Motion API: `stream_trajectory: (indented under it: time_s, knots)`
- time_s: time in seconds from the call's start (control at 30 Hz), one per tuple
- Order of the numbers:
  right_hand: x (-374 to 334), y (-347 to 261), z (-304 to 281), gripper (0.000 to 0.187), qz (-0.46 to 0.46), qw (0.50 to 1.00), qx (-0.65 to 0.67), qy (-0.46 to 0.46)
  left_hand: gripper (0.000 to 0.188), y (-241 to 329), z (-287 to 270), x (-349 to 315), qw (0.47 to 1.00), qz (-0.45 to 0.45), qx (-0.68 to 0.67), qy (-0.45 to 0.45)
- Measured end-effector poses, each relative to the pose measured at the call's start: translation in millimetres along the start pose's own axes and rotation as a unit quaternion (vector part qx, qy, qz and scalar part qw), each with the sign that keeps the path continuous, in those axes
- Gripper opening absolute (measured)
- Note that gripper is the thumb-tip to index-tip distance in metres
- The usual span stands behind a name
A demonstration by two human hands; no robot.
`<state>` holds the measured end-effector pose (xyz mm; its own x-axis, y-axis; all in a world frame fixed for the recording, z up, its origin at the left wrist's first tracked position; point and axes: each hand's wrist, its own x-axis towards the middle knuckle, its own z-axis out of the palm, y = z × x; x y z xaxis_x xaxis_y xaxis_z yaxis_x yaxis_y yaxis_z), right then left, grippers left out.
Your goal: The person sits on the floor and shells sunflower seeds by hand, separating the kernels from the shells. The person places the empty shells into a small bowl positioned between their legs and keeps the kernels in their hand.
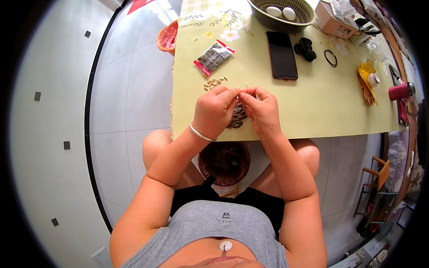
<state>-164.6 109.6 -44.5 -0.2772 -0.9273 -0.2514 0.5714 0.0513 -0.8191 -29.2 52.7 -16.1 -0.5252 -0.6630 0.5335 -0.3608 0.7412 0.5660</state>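
Observation:
My left hand (215,107), with a white bangle at its wrist, and my right hand (260,107) meet fingertip to fingertip just above the table's near edge. Both are closed in a pinch; whatever sits between the fingertips is too small and covered to name. A pale bit shows among my right fingers. Under and between the hands lies a pile of dark, striped seeds (237,118), partly hidden by them. Just beyond my left hand are scattered pale shelled kernels (213,83). Farther off lies a packet of dark seeds (214,58) with pink-red ends.
The table (321,107) has a yellow-green cloth. On it are a phone (281,56), a small black object (305,49), a black band (330,58) and a basket (254,15) with two eggs. Below the near edge, between my knees, stands a dark bin (203,163).

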Motion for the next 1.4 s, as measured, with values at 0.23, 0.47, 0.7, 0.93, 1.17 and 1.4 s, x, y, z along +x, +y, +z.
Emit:
stream_trajectory:
  time_s: [0.23, 0.47, 0.7, 0.93, 1.17, 1.4]
  knots:
    - [0, -1, 0, 0.008, -0.014, 1.000, -0.018, 0.006, 0.020, 1, 0, 1, 0.999, -0.036, -0.036, -0.006]
    - [1, 3, -2, 0.001, -0.060, 0.995, -0.080, 0.012, 0.021, 6, 3, -2, 0.999, -0.025, -0.033, 0.001]
    - [3, 0, -1, 0.005, -0.025, 1.000, -0.016, -0.008, 0.021, 8, 2, -3, 0.998, -0.042, -0.049, 0.007]
    - [2, 5, 1, 0.006, -0.080, 0.991, -0.107, 0.018, 0.023, 2, 2, -3, 0.999, -0.025, -0.033, 0.006]
    - [7, -4, -9, 0.005, 0.027, 0.998, 0.007, -0.057, 0.025, -1, -3, 1, 0.886, -0.262, -0.378, -0.063]
    - [6, -9, -5, 0.004, 0.077, 0.992, 0.088, -0.047, 0.028, -12, -6, 5, 0.833, -0.316, -0.446, -0.089]
